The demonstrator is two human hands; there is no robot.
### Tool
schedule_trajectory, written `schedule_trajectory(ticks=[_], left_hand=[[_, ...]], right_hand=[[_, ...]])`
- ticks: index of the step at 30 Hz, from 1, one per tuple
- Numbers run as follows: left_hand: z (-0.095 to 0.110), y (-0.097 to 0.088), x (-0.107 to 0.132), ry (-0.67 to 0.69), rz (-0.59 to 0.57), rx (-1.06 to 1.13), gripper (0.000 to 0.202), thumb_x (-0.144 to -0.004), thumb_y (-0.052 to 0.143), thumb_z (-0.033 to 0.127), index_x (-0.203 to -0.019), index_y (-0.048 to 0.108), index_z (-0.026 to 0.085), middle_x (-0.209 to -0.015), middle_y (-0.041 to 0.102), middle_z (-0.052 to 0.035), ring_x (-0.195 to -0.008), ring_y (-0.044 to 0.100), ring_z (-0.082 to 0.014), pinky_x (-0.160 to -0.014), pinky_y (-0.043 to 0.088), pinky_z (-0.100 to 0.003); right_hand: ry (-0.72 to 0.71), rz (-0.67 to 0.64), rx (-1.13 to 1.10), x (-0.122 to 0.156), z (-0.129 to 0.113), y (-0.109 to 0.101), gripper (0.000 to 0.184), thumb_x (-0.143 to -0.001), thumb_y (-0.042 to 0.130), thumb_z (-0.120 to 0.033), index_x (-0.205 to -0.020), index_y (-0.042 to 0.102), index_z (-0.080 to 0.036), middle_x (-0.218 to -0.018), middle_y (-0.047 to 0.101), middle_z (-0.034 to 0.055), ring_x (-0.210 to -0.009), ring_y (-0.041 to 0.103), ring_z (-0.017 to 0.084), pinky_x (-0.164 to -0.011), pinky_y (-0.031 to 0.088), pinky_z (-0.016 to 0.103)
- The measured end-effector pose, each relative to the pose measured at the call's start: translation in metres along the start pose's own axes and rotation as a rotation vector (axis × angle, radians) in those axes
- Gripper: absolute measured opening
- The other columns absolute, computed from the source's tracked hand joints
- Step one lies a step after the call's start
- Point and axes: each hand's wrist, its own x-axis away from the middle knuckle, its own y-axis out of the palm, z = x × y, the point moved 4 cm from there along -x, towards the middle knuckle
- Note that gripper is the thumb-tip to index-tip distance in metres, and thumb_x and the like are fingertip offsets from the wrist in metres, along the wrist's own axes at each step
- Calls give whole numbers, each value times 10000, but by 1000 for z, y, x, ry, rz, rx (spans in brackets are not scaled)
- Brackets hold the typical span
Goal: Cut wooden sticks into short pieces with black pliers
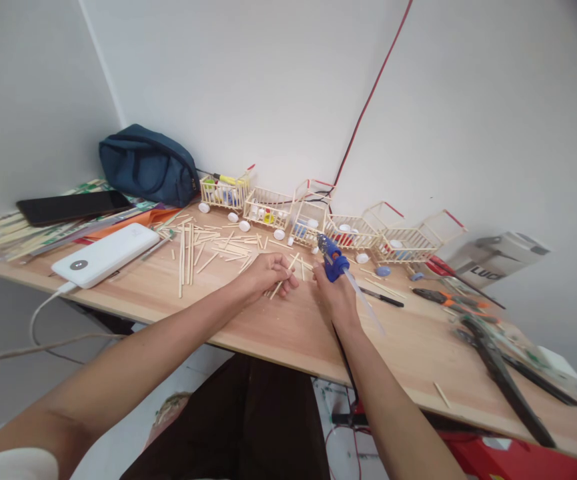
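At the middle of the desk my left hand [272, 275] pinches a thin wooden stick [293, 261], which slants up between its fingers. Just to the right, my right hand [337, 293] is wrapped round a blue glue gun [335, 257]. A clear glue stick [365, 303] juts out of the gun's back end, and a black cord runs down from beneath the hand. Cut wooden sticks [228, 248] lie scattered beyond my left hand. Behind both hands stands a row of small stick-built carts, among them one cart [311, 223] close past the glue gun.
On the left are a white power bank [105, 255] with a cable, a dark phone [74, 207] and a blue pouch [148, 163]. To the right lie a black pen [381, 297], orange-handled pliers [451, 300], large dark cutters [503, 380] and a carton [501, 257].
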Motion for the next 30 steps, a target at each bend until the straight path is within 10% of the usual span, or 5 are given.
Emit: schedule_trajectory(ticks=[30], left_hand=[[-4, -5, -7, 18, 10, 35, 103, -751, 600, 87, -718, 509, 123, -639, 693, -71, -416, 557, -90, -419, 462, -199]], right_hand=[[21, -10, -2, -3, 9, 8, 360, -729, 500, -529, -690, 590, -183, -652, 600, 37, -654, 553, 209, -617, 391, 326]])
